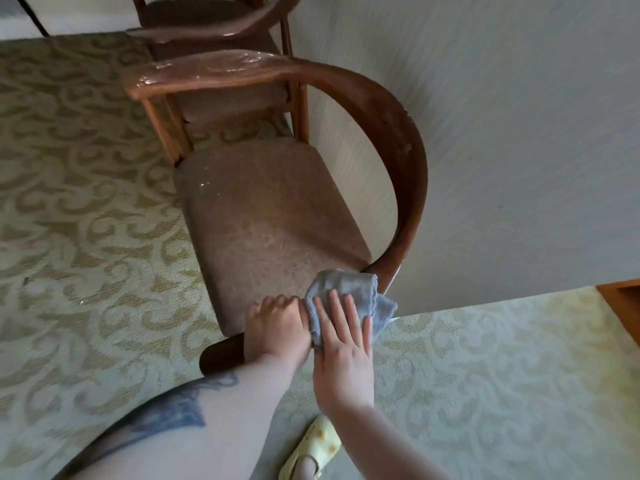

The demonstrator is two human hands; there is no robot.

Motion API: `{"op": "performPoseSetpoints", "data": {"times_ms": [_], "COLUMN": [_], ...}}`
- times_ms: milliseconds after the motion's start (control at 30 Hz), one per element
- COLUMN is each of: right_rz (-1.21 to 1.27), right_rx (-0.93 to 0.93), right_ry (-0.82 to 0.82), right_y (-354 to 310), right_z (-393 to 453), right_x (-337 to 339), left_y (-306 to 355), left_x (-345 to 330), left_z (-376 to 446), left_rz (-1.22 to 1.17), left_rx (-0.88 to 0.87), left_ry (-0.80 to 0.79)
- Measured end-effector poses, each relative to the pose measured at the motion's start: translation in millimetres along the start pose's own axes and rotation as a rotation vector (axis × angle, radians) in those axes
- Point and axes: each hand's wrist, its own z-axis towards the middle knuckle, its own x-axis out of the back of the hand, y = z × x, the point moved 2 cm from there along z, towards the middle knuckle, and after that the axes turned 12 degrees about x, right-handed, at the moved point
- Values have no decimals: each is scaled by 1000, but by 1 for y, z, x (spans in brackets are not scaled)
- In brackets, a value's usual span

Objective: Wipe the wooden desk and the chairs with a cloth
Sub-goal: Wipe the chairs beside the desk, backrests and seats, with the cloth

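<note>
Cloth (346, 289), blue-grey and bunched, sits at about 6 o'clock in our view, draped over the near end of the chair's (398, 133) curved wooden armrest, just beside the brown padded seat (270, 209). Our right hand (343, 344) lies flat on the cloth with straight, spread fingers, pressing it onto the wood. Our left hand (277, 330), touching the right at 9 o'clock of it, curls its fingers over the same armrest and grips it; the arm's dark rounded end shows below that wrist. A second chair (214, 26) stands at 12 o'clock, past the first. Patterned carpet (86, 202) covers the floor, with a pale wall (519, 133) at 2 o'clock. A yellow sandal (318, 445) shows at 6 o'clock.
</note>
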Motion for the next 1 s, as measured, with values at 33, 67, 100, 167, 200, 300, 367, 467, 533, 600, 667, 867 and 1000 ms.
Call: {"op": "performPoseSetpoints", "data": {"times_ms": [33, 67, 100, 167, 200, 300, 367, 467, 533, 600, 667, 867, 1000], "right_rz": [-19, -53, -95, -108, -73, 30, 105, 87, -60, -49, 3, 32, -47], "right_rx": [110, 224, 317, 287, 165, -110, -87, 216, 347, 108, -138, 290, 72], "right_ry": [-74, -152, -198, -175, -112, 84, 63, -98, -165, -37, 115, -127, 18], "right_y": [11, 25, 42, 70, 76, 40, 8, 25, 69, 100, 84, 36, 92], "right_z": [7, 14, 23, 38, 40, 22, 3, 19, 35, 39, 32, 52, 60], "right_x": [6, 13, 20, 33, 36, 18, 2, 17, 35, 51, 45, 22, 46], "left_y": [0, 1, 2, 6, 7, 6, 6, 5, 5, 6, 6, 7, 6], "left_x": [0, -2, -2, -2, -1, 0, -1, -1, -1, 0, 1, 5, 2], "left_z": [-1, -3, -5, -5, -5, -4, -3, -2, -4, -6, -7, -8, -8], "left_rz": [32, 49, 55, 50, 42, 44, 29, 13, -8, -20, -24, -29, -6], "left_rx": [14, 18, 11, -3, -1, -6, 1, 19, 26, 28, 26, 36, 23], "left_ry": [9, 18, 30, 43, 43, 21, -7, -12, 9, 34, 41, 50, 68]}}
